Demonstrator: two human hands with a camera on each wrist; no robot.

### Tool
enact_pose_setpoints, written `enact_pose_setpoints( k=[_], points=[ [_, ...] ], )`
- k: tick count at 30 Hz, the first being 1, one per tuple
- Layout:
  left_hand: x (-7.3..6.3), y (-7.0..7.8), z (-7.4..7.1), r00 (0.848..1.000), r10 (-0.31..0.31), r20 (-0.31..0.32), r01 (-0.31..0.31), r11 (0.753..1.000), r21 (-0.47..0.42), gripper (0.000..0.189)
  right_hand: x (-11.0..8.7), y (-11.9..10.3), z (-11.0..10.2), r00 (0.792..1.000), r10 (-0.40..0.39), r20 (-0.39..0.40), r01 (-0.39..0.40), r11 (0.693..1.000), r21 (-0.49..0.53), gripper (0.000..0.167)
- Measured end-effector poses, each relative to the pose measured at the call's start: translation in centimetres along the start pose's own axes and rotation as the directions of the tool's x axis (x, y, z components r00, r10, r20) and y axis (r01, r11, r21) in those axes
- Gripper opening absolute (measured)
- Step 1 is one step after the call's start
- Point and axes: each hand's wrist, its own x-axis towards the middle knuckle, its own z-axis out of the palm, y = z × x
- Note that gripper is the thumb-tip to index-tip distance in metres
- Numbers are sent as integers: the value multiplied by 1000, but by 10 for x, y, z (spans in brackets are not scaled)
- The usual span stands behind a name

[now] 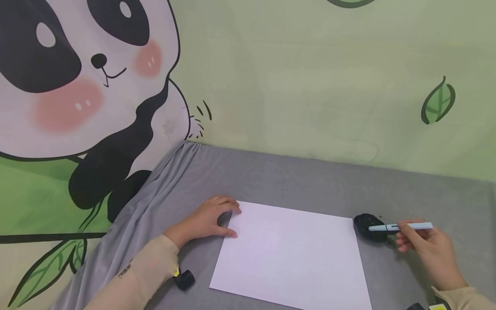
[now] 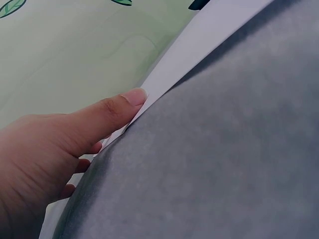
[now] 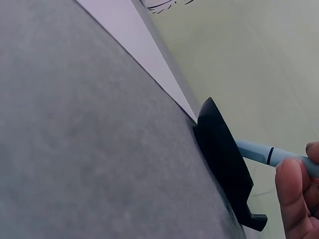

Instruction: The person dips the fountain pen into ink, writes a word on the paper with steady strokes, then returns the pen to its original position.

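Observation:
A white sheet of paper [image 1: 288, 258] lies on the grey cloth. My left hand [image 1: 207, 219] rests at its upper left corner, thumb and fingers spread apart on the edge; in the left wrist view the thumb [image 2: 117, 107] lies along the paper's rim. To the right of the sheet, my right hand [image 1: 432, 249] pinches a light blue pen [image 1: 416, 225] between thumb and fingers. The pen points left, its far end overlapping a black oval object [image 1: 364, 221] beside the paper's upper right corner. In the right wrist view this black object [image 3: 222, 154] hides the pen's far end.
Grey cloth [image 1: 271, 172] covers the surface and gathers in folds at the left. Behind it hangs a pale green backdrop [image 1: 290, 86] with a printed panda and leaves. A black wrist device [image 1: 185, 280] sits beside the left sleeve.

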Motion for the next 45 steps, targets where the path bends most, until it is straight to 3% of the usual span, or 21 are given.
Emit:
enact_pose_setpoints(
  k=[10,19,29,37,45],
  points=[
    [1,-1,1,1000,-9,5,9,1000,3,53,-1,-2,1,999,-6,52,3,998,60,9],
    [1,-3,2,1000,-4,8,4,1000,7,53,-1,0,0,998,14,67,-19,996,85,20],
    [1,-2,1,1000,-6,6,6,1000,0,53,-1,0,0,993,-11,116,4,998,63,16],
    [-1,-2,1,1000,-15,9,15,1000,-4,53,1,0,3,995,-23,95,20,999,32,21],
    [0,1,-2,1000,-11,9,11,1000,7,53,2,-6,-2,996,-18,92,12,998,66,17]
  ],
)
